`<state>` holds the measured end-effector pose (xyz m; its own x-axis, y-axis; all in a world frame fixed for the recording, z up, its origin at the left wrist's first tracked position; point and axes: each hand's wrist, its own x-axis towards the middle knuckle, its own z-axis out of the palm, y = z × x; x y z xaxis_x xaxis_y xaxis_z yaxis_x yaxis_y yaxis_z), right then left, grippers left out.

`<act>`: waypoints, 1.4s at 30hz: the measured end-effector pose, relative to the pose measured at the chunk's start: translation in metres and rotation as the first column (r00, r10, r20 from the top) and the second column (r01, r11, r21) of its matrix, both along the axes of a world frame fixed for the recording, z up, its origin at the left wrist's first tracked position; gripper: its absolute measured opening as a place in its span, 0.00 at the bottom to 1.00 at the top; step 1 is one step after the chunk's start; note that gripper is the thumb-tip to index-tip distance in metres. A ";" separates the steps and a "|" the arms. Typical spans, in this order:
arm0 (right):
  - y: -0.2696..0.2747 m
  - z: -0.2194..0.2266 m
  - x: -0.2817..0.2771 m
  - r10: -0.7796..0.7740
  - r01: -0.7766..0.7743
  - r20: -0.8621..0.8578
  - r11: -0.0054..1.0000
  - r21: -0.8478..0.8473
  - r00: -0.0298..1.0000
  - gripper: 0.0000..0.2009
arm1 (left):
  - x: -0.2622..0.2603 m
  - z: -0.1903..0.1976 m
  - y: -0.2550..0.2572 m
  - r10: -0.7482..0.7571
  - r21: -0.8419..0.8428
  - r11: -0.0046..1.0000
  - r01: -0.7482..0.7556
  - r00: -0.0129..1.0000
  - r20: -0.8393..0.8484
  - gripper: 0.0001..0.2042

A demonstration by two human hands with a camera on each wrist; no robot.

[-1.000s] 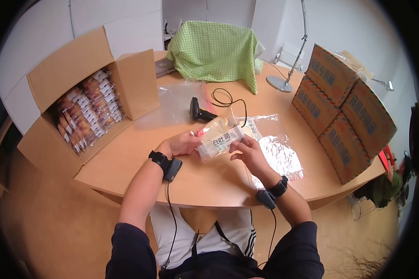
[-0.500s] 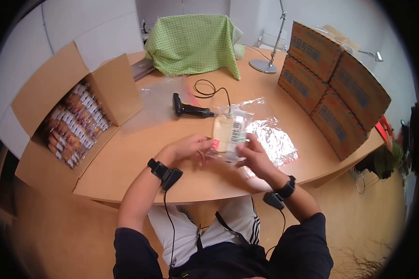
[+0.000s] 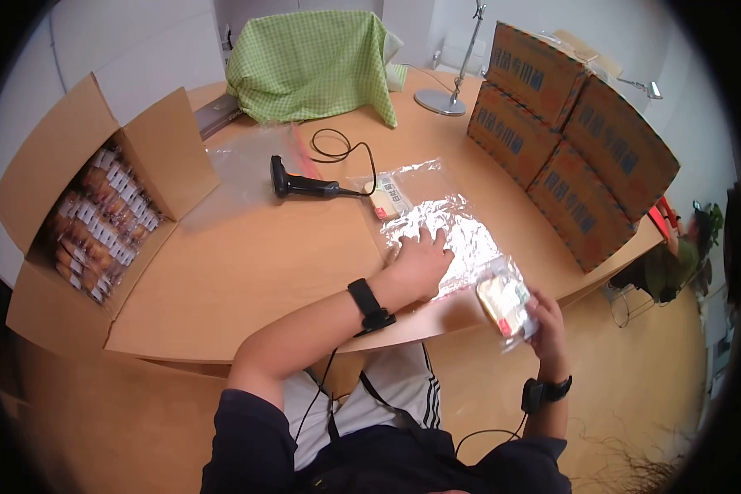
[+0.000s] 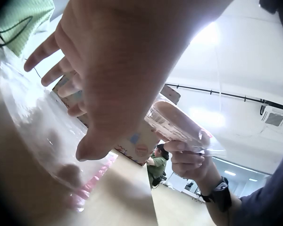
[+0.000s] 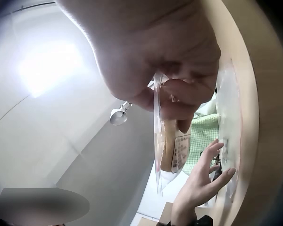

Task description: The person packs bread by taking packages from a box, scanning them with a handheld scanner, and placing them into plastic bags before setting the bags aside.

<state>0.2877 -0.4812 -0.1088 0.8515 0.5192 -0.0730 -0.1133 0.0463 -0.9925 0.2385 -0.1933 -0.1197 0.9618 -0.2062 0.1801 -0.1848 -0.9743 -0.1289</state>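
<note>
The right hand (image 3: 547, 326) pinches the bread packet (image 3: 499, 305) near the tabletop's (image 3: 222, 280) front edge; the left hand (image 3: 420, 267) spreads over the clear bag (image 3: 468, 239), contact unclear. A light pinch should avoid squashing.

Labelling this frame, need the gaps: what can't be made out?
Head: part of the clear bag, covered by the left hand.
Head: one edge of the held packet, covered by the right hand.
Head: most of what's under the checked cloth, which covers it.
Right wrist: the held packet's label print, too small and blurred.
</note>
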 end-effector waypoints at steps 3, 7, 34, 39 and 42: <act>-0.012 -0.008 -0.008 0.020 -0.021 -0.032 0.999 -0.037 0.999 0.23 | 0.004 -0.007 -0.009 0.004 -0.011 1.000 -0.004 1.000 -0.009 0.27; -0.014 -0.011 -0.015 0.039 -0.045 -0.069 0.995 -0.087 0.997 0.23 | 0.004 -0.015 -0.012 -0.017 -0.016 1.000 0.016 0.995 -0.101 0.25; 0.112 -0.032 0.085 0.121 -0.074 -0.175 0.964 0.256 0.977 0.13 | 0.019 -0.002 -0.010 0.001 -0.222 0.970 0.098 0.914 0.405 0.05; 0.139 -0.043 0.103 0.065 -0.009 -0.191 0.960 0.281 0.979 0.15 | 0.017 -0.004 -0.016 0.006 -0.200 0.975 0.096 0.889 0.459 0.06; 0.150 -0.058 0.114 0.049 0.016 -0.214 0.957 0.291 0.976 0.17 | 0.016 -0.001 -0.017 0.021 -0.146 0.988 0.047 0.903 0.430 0.06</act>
<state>0.4015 -0.3317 -0.1665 0.8229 0.5593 -0.0995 -0.3272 0.3235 -0.8879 0.2548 -0.2105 -0.1207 0.7815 -0.1563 0.6040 -0.1570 -0.9862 -0.0521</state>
